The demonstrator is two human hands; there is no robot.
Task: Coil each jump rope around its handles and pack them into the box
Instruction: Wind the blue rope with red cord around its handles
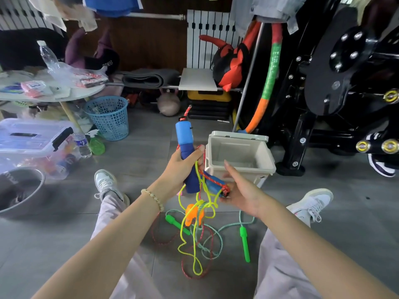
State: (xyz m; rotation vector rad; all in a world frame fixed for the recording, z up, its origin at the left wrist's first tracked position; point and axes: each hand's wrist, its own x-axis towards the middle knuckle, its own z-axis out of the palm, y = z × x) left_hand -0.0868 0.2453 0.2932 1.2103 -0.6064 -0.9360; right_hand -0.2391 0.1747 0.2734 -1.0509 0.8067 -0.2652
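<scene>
Ropes [200, 234] in yellow, teal and red lie tangled on the grey tiled floor [140, 160] at 6 o'clock. Left hand [181, 167] fingers clamp the upright blue foam handle [184, 137]. Right hand [241, 190] fingers pinch the other handle [212, 183] (knotted end). Open beige plastic box [233, 147] at 1 o'clock, black gym machine [323, 83] close behind.

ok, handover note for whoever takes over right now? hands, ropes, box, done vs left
Left hand: grip on the upright blue handle.
Right hand: holds the other blue handle by its end, beside the box.
Red rope and yellow rope with orange handles hang tangled below the hands; green-handled rope lies on the floor.
Done: nothing coiled; box open, no rope inside.
Left: untangle, coil all three, pack.
</scene>
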